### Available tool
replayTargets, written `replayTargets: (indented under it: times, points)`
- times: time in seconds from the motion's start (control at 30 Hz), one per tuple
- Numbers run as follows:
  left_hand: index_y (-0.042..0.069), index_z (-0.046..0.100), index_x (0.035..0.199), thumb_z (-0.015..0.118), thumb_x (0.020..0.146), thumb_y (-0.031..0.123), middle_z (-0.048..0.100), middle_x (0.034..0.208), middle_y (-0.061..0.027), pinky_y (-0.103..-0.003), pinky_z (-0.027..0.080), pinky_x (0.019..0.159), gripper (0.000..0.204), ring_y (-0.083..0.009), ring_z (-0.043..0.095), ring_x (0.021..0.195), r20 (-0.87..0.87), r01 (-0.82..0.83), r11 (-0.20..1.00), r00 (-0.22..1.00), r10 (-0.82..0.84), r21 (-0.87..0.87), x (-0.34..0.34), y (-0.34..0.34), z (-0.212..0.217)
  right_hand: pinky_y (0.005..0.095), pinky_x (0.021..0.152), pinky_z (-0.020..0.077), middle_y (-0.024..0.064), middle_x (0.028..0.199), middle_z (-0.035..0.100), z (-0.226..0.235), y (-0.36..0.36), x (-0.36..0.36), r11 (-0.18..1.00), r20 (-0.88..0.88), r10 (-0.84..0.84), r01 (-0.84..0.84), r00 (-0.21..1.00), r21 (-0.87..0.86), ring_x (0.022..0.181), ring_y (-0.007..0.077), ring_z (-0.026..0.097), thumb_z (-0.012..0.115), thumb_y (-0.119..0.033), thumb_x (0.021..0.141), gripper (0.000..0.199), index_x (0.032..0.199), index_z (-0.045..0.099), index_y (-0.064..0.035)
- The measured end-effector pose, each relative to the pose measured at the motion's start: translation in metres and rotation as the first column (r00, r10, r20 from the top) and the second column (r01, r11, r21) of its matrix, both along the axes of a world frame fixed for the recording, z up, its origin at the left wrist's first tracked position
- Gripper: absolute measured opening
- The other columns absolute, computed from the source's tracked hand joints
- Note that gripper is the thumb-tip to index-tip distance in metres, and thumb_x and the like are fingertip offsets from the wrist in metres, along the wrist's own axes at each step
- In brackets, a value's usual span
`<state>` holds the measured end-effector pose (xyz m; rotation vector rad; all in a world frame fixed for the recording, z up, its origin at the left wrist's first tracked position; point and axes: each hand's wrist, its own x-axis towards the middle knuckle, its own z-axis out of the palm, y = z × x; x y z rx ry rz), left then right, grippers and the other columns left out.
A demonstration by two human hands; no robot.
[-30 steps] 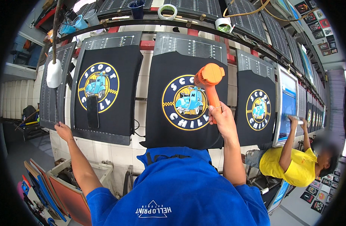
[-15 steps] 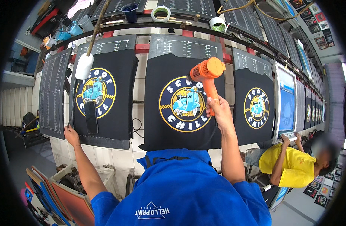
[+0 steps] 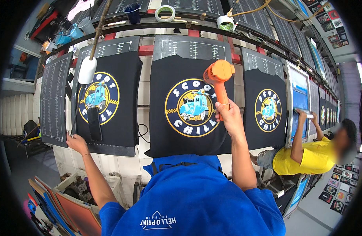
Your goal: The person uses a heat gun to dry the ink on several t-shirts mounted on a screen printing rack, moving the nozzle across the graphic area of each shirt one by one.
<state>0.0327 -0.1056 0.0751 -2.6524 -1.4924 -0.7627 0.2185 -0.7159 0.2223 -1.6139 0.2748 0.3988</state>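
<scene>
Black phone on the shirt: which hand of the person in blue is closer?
Left. The left hand is below and left of the phone; the right hand is farther away, off to the phone's right, gripping the orange heat gun.

The view is bright, a lamp tube glowing far right, edges bowed.

Over the middle black fabric shirt is an orange pistol-shaped heat gun; left of that shirt, a flat black phone lies on another black fabric shirt; behind the middle shirt sits a white round tape roll.
</scene>
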Motion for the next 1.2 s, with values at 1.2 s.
replayTargets:
  times: [1.2]
  points:
    - [0.009, 0.044, 0.145, 0.057, 0.095, 0.029, 0.03, 0.154, -0.023, -0.05, 0.019, 0.119, 0.055, -0.0414, 0.023, 0.145, -0.039, 0.839, 0.35, 0.368, -0.929, -0.415, 0.133, -0.369, 0.006, 0.0205, 0.054, 0.0456, -0.001, 0.077, 0.057, 0.006, -0.024, -0.011, 0.994, -0.028, -0.039, 0.041, 0.999, 0.097, 0.062, 0.0057, 0.055, 0.065, -0.023, 0.095, 0.03, 0.113, 0.059, 0.0004]
